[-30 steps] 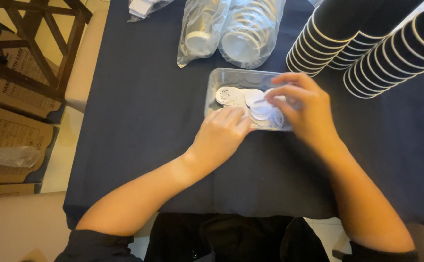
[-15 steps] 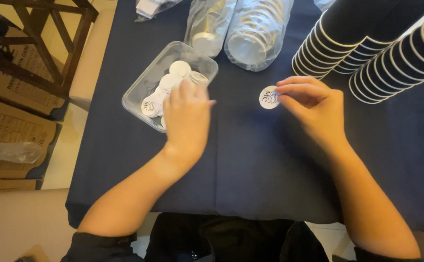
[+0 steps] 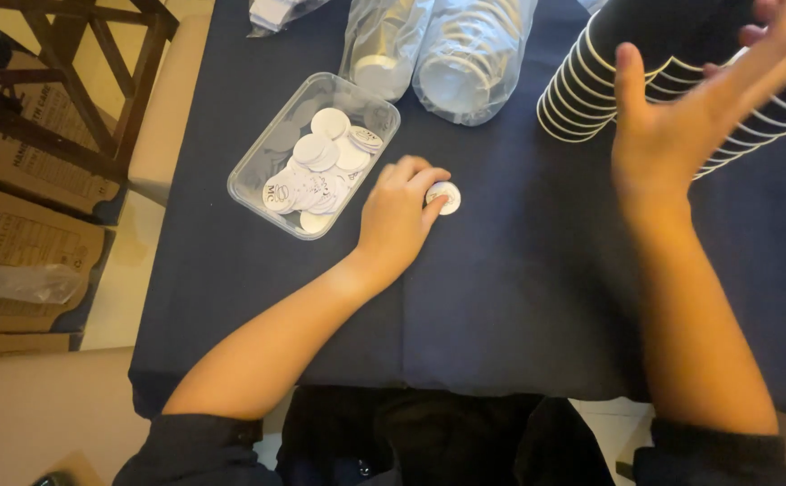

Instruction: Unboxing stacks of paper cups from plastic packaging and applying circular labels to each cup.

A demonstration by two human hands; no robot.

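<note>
Looking down at the dark blue table [image 3: 501,297], I see my left hand [image 3: 397,216] resting palm-down near its middle, fingers curled in and narrow, with a small round white sticker [image 3: 445,197] pinched at the fingertips [image 3: 431,184]. That disc sits flat on the cloth, poking out on the right side of the fingers, touching them; whether the thumb is under it I cannot tell.

Just beside the same hand, toward the table's left edge, stands a clear plastic tray [image 3: 258,184] turned at an angle, holding a loose heap of more white round stickers [image 3: 321,162]. It is close to my knuckles but not touching them.

My right hand [image 3: 681,117] is up off the cloth near the far right corner, fingers spread wide and gripping nothing, the palm turned toward rows of stacked dark paper cups with white rims [image 3: 591,81] lying on their sides. The fingertips overlap those cups in view; contact I cannot confirm.

Along the far edge, between tray and cups, lie two clear plastic bags of lids [image 3: 447,54].
</note>
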